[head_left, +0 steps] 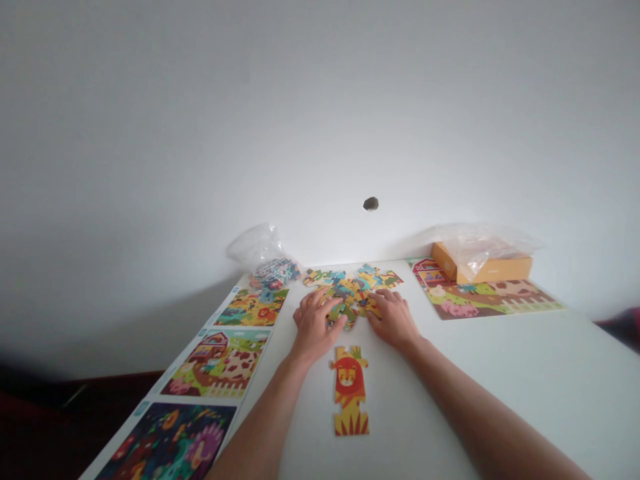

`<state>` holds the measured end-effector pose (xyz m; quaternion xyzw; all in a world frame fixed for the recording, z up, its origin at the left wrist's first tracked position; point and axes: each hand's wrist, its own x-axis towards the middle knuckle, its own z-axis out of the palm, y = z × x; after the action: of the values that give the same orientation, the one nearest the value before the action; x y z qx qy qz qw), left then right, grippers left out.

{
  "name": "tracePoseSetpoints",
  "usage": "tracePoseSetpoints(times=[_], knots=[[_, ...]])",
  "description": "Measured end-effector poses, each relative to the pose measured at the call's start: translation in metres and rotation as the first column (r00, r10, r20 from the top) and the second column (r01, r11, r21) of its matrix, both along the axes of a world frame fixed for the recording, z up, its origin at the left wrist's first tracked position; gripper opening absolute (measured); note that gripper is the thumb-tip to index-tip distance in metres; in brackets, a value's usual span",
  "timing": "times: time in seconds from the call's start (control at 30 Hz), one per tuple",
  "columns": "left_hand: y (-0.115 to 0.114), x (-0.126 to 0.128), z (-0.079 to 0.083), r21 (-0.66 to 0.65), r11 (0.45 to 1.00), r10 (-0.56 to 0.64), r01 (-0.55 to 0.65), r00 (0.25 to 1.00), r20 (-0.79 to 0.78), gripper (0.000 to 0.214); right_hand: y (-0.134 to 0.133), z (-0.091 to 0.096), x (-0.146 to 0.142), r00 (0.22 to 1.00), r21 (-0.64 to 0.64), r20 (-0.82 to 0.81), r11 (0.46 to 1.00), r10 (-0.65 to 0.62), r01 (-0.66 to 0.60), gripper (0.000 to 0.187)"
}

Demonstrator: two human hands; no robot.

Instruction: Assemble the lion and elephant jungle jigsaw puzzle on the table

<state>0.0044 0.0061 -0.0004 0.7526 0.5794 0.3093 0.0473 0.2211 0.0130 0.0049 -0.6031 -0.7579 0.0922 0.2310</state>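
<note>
Both my hands rest on a heap of loose colourful puzzle pieces (353,283) in the middle of a white table (525,373). My left hand (315,327) lies palm down with its fingers curled over pieces at the heap's near left. My right hand (393,317) lies beside it, fingers pressed onto pieces at the near right. Whether either hand grips one piece I cannot make out. Just in front of my wrists lies a joined strip of pieces showing an orange lion (349,390).
Three picture cards line the table's left edge: a lion scene (253,308), a farm scene (217,363) and a dark one (170,443). A plastic bag with pieces (267,260) sits far left. A finished farm puzzle (487,298) and an orange box under plastic (487,263) lie far right. A white wall stands behind.
</note>
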Motion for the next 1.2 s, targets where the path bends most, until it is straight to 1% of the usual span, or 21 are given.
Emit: tracePoseSetpoints(times=[0.07,0.13,0.2,0.27,0.33,0.4,0.47,0.53,0.6,0.63,0.7,0.8,0.87,0.93,1.0,1.03,1.13,1.2], knots=[[-0.002,0.002,-0.002,-0.044,0.997,-0.06,0.057,0.996,-0.068,0.046,-0.001,-0.001,-0.001,0.99,0.025,-0.028,0.99,0.139,-0.139,0.048],[-0.002,0.003,-0.004,-0.067,0.995,-0.074,0.068,0.993,-0.095,0.053,-0.001,-0.003,-0.002,0.962,0.055,-0.061,0.963,0.267,-0.264,0.05],[0.0,0.002,-0.006,-0.051,0.996,-0.072,0.067,0.994,-0.087,0.051,-0.001,-0.005,-0.003,0.938,0.088,-0.103,0.942,0.332,-0.324,0.052],[0.001,0.001,-0.007,-0.016,0.998,-0.065,0.064,0.996,-0.066,0.046,0.0,-0.006,-0.003,0.925,0.117,-0.147,0.935,0.35,-0.335,0.055],[0.002,-0.001,-0.007,0.009,0.999,-0.049,0.05,0.998,-0.048,0.044,0.0,-0.007,-0.002,0.919,0.133,-0.178,0.934,0.351,-0.331,0.059],[0.003,-0.002,-0.007,0.015,1.0,-0.007,0.007,0.999,-0.035,0.048,0.001,-0.007,-0.001,0.928,0.139,-0.174,0.941,0.33,-0.309,0.064],[0.003,-0.002,-0.006,0.006,0.999,0.054,-0.053,0.998,-0.028,0.052,0.001,-0.006,-0.001,0.953,0.12,-0.135,0.959,0.271,-0.256,0.067],[0.002,-0.002,-0.004,-0.011,0.994,0.105,-0.106,0.994,-0.03,0.053,0.0,-0.004,0.0,0.98,0.071,-0.086,0.982,0.182,-0.176,0.066],[0.001,-0.001,-0.002,-0.029,0.993,0.117,-0.118,0.992,-0.049,0.051,-0.001,-0.002,-0.001,0.992,0.018,-0.052,0.994,0.113,-0.112,0.064],[-0.001,0.0,0.0,-0.033,0.994,0.104,-0.106,0.993,-0.063,0.048,-0.001,-0.001,-0.001,0.993,0.002,-0.049,0.995,0.104,-0.104,0.063],[-0.004,0.002,0.003,-0.033,0.998,0.046,-0.049,0.994,-0.098,0.044,-0.002,0.001,-0.002,0.988,-0.001,-0.069,0.991,0.135,-0.136,0.062],[-0.009,0.005,0.005,-0.034,0.997,-0.071,0.067,0.986,-0.15,0.04,-0.003,0.001,-0.004,0.974,0.02,-0.085,0.977,0.211,-0.21,0.064],[-0.01,0.006,0.004,-0.046,0.993,-0.111,0.105,0.98,-0.168,0.037,-0.004,0.001,-0.004,0.982,0.013,-0.051,0.983,0.182,-0.181,0.068],[-0.008,0.006,0.001,-0.064,0.995,-0.093,0.083,0.981,-0.168,0.034,-0.003,0.001,-0.003,0.994,-0.007,-0.011,0.994,0.11,-0.11,0.07],[-0.006,0.005,-0.002,-0.076,0.997,-0.033,0.021,0.987,-0.158,0.029,-0.002,0.001,-0.001,0.999,-0.023,0.004,0.998,0.054,-0.054,0.068],[-0.005,0.004,-0.003,-0.076,0.997,0.002,-0.013,0.988,-0.152,0.027,-0.002,0.001,0.0,0.999,-0.028,0.001,0.998,0.048,-0.048,0.067],[-0.002,0.003,-0.003,-0.069,0.993,0.082,-0.091,0.988,-0.128,0.026,-0.001,0.0,0.0,0.995,-0.031,-0.031,0.995,0.093,-0.094,0.065],[-0.003,0.003,-0.001,-0.06,0.994,0.081,-0.088,0.991,-0.11,0.034,0.0,-0.001,-0.001,0.986,-0.023,-0.063,0.987,0.156,-0.158,0.066]])
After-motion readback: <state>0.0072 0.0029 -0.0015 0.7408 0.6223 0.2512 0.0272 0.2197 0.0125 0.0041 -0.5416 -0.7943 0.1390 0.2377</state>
